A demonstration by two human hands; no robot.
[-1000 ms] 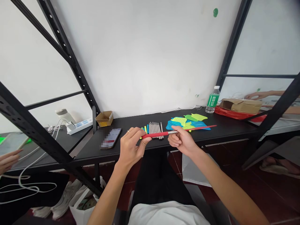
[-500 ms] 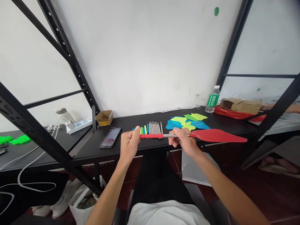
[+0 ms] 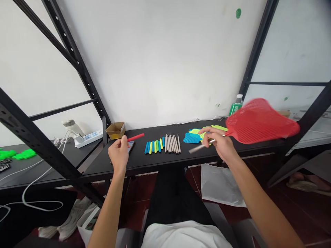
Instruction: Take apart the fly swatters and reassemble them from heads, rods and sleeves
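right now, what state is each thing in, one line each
left hand: closed on red tube
red tube: separate from the held rod
right hand: holding metal rod
metal rod: near end bare
red mesh paddle: raised, on the rod's other end
coloured tubes: lying in a row
loose rods: lying side by side
blue paddle: lying flat
carton: open
bottle: upright, capped
phone: partly hidden
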